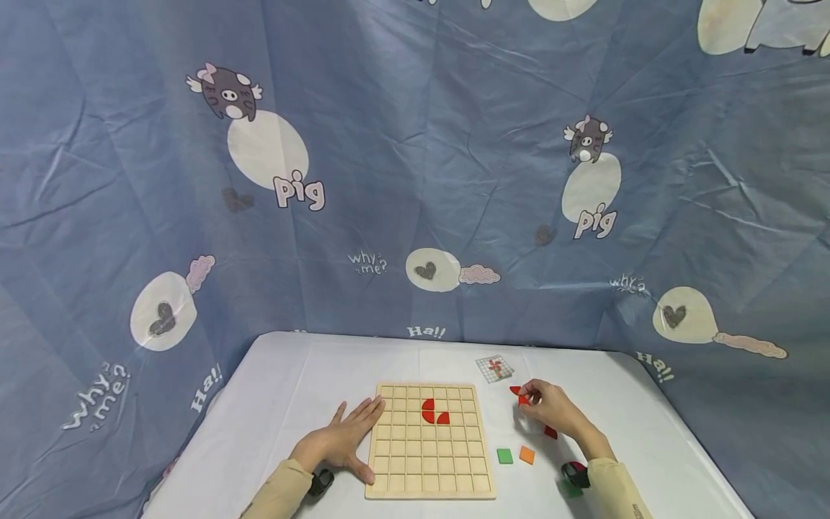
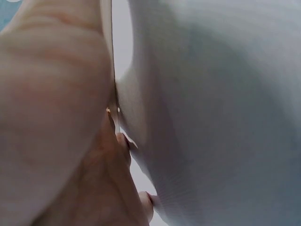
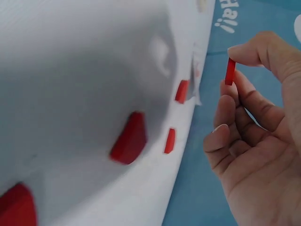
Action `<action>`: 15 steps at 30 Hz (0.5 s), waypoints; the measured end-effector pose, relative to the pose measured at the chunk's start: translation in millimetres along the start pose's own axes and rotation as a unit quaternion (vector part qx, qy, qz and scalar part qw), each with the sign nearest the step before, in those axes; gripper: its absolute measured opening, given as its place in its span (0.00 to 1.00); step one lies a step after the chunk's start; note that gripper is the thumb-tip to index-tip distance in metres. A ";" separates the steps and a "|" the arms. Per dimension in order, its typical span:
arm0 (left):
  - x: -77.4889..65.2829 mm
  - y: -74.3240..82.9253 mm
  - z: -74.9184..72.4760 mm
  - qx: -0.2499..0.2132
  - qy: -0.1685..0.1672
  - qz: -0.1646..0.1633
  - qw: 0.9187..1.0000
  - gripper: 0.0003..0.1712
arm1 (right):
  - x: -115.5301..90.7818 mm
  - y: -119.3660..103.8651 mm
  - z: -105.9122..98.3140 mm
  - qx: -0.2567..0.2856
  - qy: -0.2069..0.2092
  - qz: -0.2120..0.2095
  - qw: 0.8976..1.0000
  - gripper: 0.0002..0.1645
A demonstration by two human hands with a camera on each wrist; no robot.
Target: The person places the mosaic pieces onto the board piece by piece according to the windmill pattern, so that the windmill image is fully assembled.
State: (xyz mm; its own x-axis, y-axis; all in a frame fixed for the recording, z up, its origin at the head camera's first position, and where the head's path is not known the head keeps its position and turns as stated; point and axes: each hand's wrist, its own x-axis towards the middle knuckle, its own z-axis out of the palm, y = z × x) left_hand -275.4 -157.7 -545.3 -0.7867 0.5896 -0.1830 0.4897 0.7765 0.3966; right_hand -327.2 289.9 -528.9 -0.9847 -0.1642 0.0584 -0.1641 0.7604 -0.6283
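My left hand [image 1: 338,441] lies with spread fingers at the left edge of a wooden grid board [image 1: 395,465]; fingertips and thumb touch its frame. Several red quarter-round pieces [image 1: 444,418] sit in cells above the board's middle. Off the board's right side, my right hand [image 1: 551,407] pinches a thin red piece [image 3: 230,71] between thumb and fingertip, raised above the table in the right wrist view. Loose red pieces [image 3: 129,141] lie on the white cloth below it. The left wrist view holds mostly the palm's side and shadowed cloth.
A small card [image 1: 494,368] with a red flower on a grid lies behind the board's right corner. Right of the board are a green square [image 1: 505,456] and an orange square [image 1: 527,455]. Another green piece [image 1: 572,490] is partly hidden by the right wrist. A blue curtain [image 1: 389,180] hangs behind.
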 end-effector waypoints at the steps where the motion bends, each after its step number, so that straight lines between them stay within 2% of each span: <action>1: -0.4 0.2 -0.1 0.002 0.001 0.001 1.000 0.79 | -0.3 -2.4 -0.8 0.001 0.001 -0.009 1.000 0.12; 4: -0.6 0.8 -0.2 0.004 0.003 0.001 1.000 0.79 | -1.0 -9.0 -3.3 0.008 0.002 -0.029 1.000 0.13; 11: -2.4 2.0 -1.7 -0.004 0.001 0.008 1.000 0.79 | 0.0 -22.5 -1.6 0.015 -0.007 -0.045 0.999 0.13; 15: -3.5 1.2 -2.0 -0.006 -0.001 0.012 1.000 0.80 | -0.8 -33.7 2.6 0.015 -0.014 -0.075 0.997 0.12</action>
State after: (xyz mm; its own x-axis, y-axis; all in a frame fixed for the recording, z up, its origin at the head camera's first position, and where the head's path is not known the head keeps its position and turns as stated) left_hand -272.7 -159.3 -542.4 -0.7739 0.6090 -0.1739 0.5044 0.7587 0.4122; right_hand -320.7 262.8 -509.7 -0.9471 -0.2927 0.1314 -0.3069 0.7073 -0.6368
